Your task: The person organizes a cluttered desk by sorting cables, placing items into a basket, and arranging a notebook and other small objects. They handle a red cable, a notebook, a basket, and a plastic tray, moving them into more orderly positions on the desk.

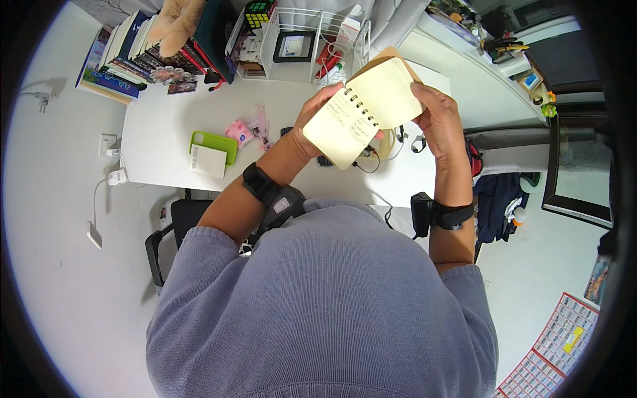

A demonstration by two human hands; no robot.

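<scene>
An open spiral-bound notepad (340, 130) with cream pages is held above the white desk. Handwriting covers part of its lower page, while the upper page (389, 94) looks blank. My left hand (309, 119) grips the lower page section from its left side, with fingers partly hidden behind it. On the other side, my right hand (438, 117) pinches the right edge of the upper page, thumb in front. A brown cover (387, 53) shows behind that page. Black straps with box-shaped devices sit on both forearms.
On the white desk (169, 124) lie a green phone case (214, 142), a white card-like box (208, 161) and a pink pouch (239, 133). A white wire basket (293, 69) and a row of books (144, 54) line the back. Cables (393, 149) lie near the notepad.
</scene>
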